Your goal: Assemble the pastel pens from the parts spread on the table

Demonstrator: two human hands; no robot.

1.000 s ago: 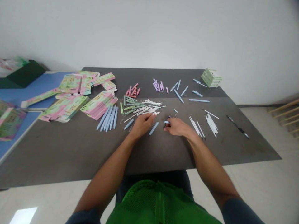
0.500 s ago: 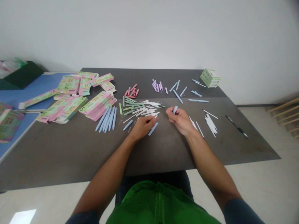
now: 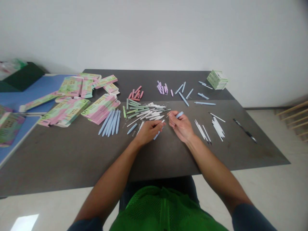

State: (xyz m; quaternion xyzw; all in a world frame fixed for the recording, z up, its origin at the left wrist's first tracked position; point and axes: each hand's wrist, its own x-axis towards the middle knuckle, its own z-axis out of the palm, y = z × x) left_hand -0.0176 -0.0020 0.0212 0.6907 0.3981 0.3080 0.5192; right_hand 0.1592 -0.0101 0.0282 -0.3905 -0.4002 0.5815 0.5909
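I have a blue pen piece [image 3: 179,114] in my right hand [image 3: 181,125], its fingers closed in a pinch around it, above the worktop [image 3: 166,160]. Something tiny shows at their tips, too small to tell. The fingers of my left hand [image 3: 148,131] are pressed together on a slim white stick [image 3: 163,121], just short of the right fingertips. I judge this to be the fitting of small pen parts; the next move would call for lining up the two tips and keeping both grips light.

A loose blue barrel [image 3: 156,136] lies partly hidden beside my left hand, and the heap of white pen parts [image 3: 152,114] spreads just beyond it, so swinging left or forward could scatter pieces. Thin white sticks [image 3: 201,131] lie near my right wrist. My freest room is the bare stretch between my forearms, down to the near edge; the blue pens [image 3: 110,123] sit well apart on the left.
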